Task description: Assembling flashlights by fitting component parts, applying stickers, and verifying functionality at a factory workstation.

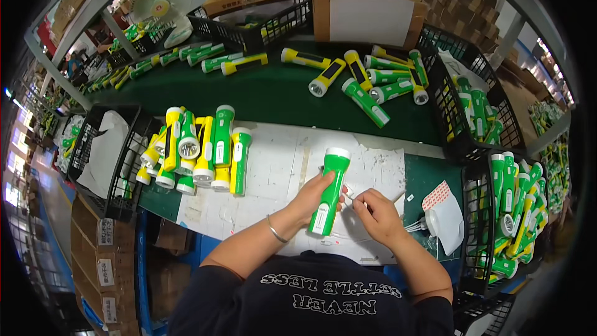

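Note:
My left hand (314,194) grips a green flashlight (330,190) with a white head, held upright over the white sheet (273,174) on the bench. My right hand (375,213) is just to its right, fingers pinched on a small white piece near the flashlight's side; what the piece is I cannot tell. A bracelet circles my left wrist. Left of my hands lies a row of green and yellow flashlights (199,149).
More flashlights (373,81) lie scattered on the green belt behind. Black crates stand left (124,168), back (255,25) and right (479,211), the right ones full of flashlights. A white pouch with a red-dotted sheet (443,208) sits at right. A fan (163,1) stands far left.

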`<state>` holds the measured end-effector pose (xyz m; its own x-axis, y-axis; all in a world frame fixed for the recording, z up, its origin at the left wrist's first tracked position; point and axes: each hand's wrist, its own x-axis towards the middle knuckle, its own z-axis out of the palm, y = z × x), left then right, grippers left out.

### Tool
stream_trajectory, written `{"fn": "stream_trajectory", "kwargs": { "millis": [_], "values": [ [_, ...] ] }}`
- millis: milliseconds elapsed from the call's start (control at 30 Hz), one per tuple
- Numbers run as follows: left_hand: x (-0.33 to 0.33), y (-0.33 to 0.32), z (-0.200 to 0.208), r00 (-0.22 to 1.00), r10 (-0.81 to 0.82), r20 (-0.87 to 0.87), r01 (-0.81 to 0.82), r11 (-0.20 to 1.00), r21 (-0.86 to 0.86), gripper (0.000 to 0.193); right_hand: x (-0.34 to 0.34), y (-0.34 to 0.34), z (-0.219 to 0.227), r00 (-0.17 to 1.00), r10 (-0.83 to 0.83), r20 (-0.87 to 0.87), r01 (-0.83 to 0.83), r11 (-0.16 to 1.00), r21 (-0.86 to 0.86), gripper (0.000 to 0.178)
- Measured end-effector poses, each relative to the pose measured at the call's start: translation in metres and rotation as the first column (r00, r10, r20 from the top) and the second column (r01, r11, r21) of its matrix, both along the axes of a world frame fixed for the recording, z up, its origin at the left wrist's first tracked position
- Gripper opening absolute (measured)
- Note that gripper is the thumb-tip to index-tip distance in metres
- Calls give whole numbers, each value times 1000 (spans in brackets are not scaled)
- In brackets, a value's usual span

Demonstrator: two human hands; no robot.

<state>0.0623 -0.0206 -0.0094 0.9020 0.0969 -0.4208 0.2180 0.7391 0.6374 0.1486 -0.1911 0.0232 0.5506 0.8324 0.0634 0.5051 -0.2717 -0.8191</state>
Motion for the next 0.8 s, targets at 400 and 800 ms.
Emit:
{"fn": "stream_trajectory", "kwargs": {
  "millis": [400,800],
  "values": [
    [5,-3,-7,979,40,199,-112,923,367,36,-13,28,-1,660,106,744,-108,993,-46,13],
    [12,15,-3,954,183,235,-217,968,128,35,-25,20,-3,873,180,454,-269,953,139,28]
  ]
}}
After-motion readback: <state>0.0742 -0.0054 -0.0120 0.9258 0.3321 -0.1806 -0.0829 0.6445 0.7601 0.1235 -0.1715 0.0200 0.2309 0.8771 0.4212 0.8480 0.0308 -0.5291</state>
